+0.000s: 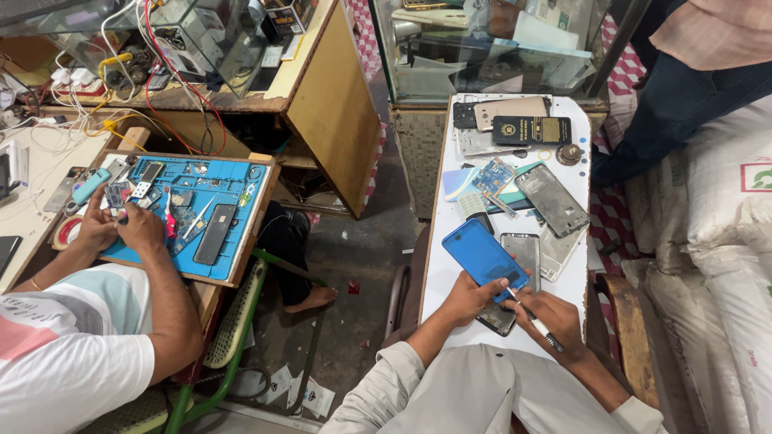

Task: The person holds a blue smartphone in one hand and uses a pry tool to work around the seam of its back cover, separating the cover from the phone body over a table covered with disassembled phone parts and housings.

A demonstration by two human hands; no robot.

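At the far left a co-worker in a striped shirt bends over a blue work mat (233, 210) on a wooden desk, both hands near its left edge among small phone parts; a black phone (215, 234) lies toward the mat's near right corner. Further right stands the narrow white bench (441, 265). The person's left hand (470, 296) rests at the bench's near edge, fingers closed around the lower end of a blue phone panel (484, 257) that tilts up off the surface. Just beside it the right hand (551, 315) has its fingers pinched shut on a thin metal tool (532, 318), whose tip touches the panel's near right corner. A silver phone frame (527, 255) lies under and behind the panel. Toward the far edge lie a bare circuit board (492, 177), a dark phone frame (552, 199) and a black card (531, 130).
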